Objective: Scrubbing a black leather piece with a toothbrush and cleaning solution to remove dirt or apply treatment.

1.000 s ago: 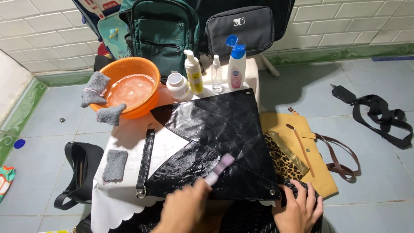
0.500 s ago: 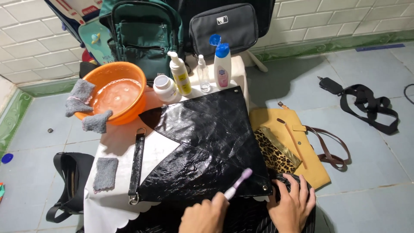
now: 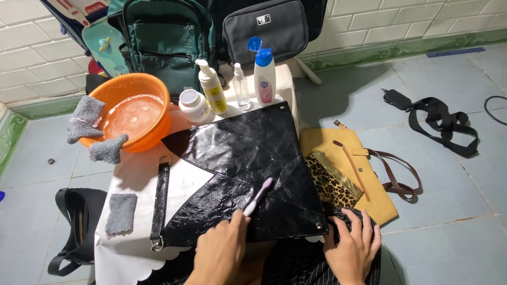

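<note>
Entry, head view, places taken from the black glossy bag (image 3: 248, 174) that lay flat on the white cloth-covered table (image 3: 132, 253).

- Left hand (image 3: 219, 253): closed around a toothbrush (image 3: 257, 196), whose pink head rested on the bag's wet lower face. I judged the step in hand to be scrubbing the bag's surface.
- Right hand (image 3: 353, 248): fingers spread, pressed flat just beside the bag's lower right corner, holding nothing; it seemed to steady that corner.
- Strap (image 3: 160, 203): along the bag's left edge, on the cloth.
- Grey cloth (image 3: 121, 214): left of the strap.
- Orange basin (image 3: 129, 113): above and left of the bag, with water in it.
- Bottles (image 3: 211, 94): beyond the bag's top edge, close to it.
- Yellow bag (image 3: 364, 174): right of the black bag, on the floor.

Next move, in my judgement, called for short strokes kept inside the bag's outline: the bottles crowded its far edge, while open room lay across its middle and left.
</note>
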